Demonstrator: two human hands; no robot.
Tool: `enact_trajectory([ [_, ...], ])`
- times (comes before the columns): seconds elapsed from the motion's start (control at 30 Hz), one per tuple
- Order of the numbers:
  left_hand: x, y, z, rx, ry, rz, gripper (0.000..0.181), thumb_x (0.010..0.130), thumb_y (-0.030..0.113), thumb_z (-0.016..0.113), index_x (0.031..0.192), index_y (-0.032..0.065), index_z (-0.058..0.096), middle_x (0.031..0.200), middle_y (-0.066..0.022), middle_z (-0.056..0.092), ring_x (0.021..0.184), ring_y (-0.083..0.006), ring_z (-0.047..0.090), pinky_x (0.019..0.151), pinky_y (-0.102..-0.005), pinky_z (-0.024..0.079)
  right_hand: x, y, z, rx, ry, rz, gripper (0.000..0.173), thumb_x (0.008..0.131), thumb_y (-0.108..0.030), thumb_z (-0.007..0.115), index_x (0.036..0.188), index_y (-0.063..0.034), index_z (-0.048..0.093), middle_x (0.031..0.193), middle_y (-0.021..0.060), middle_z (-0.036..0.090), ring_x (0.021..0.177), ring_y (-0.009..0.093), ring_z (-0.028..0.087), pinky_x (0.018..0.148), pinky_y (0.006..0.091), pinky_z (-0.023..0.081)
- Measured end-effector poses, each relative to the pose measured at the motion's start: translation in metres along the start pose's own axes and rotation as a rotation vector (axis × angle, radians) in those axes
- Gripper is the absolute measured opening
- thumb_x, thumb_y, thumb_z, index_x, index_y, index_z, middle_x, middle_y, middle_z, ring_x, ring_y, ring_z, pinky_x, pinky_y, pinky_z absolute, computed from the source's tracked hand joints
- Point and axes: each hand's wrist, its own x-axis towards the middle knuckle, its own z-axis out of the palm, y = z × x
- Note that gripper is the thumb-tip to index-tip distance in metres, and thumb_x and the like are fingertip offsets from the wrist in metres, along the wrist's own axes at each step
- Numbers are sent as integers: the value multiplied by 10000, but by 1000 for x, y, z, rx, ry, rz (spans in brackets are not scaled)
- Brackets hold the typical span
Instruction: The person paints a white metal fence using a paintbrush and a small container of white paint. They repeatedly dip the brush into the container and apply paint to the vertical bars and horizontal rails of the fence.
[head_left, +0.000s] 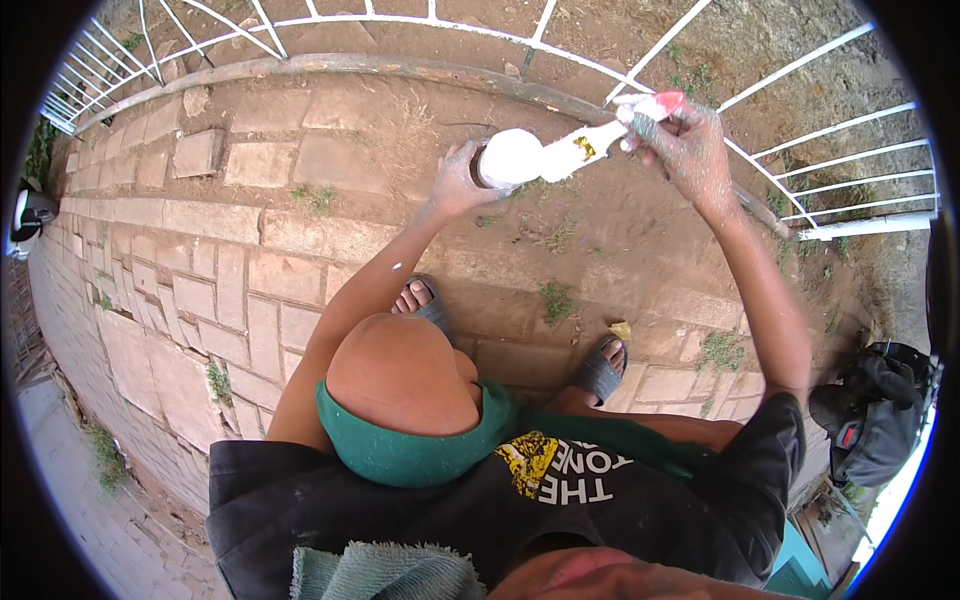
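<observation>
My left hand (459, 180) is wrapped around the side of a small round container (510, 157) whose top looks bright white. In my right hand (675, 146) is a paintbrush (585, 148), its white-coated head pointing left towards the container's rim; the two touch or nearly overlap in view. A gold-coloured patch shows on the brush, and a red part shows at my fingertips. White paint specks cover my right hand and wrist, and a white spot marks my left forearm.
A white metal railing (480, 28) curves across the far side, with a pipe or pole (420, 66) along the ground before it. Paving stones (262, 163) and bare soil lie underfoot. A black bag (874, 416) is at the right. One loose stone block (199, 152) sits at the left.
</observation>
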Motion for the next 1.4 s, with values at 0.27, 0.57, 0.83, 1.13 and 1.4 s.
enact_trajectory([
  [0.27,-27,40,15,-108,36,103,842,591,415,888,1281,57,564,1233,-177,612,1169,-368,560,1011,-489,416,-41,21,-5,81,-21,-137,252,903,-19,695,1141,62,685,1049,95,733,928,111,676,833,293,578],
  [0.57,-35,89,7,-44,45,239,829,592,384,885,1275,44,559,1235,-162,611,1202,-360,526,1020,-479,390,-59,41,15,-428,-38,-431,310,841,-281,772,1062,-67,734,853,140,702,702,291,678,667,368,555],
  [0.83,-43,113,21,-51,-16,221,842,586,379,886,1280,31,560,1231,-164,618,1192,-365,528,1010,-486,399,-57,56,36,-658,-150,-340,333,851,-361,713,984,-56,725,864,147,716,794,347,691,725,444,563],
  [1.13,-44,114,21,-88,13,218,806,593,372,881,1253,31,571,1209,-165,628,1181,-369,533,1018,-488,402,-58,49,32,-682,-167,-230,319,845,-351,719,1051,-109,737,880,170,715,814,355,692,733,453,558],
  [1.4,-47,111,17,-109,15,187,834,600,374,884,1287,40,550,1233,-172,611,1160,-379,543,1027,-476,410,-56,38,19,-582,-54,-188,305,831,-287,776,1028,-58,744,829,142,718,698,243,668,673,361,547],
])
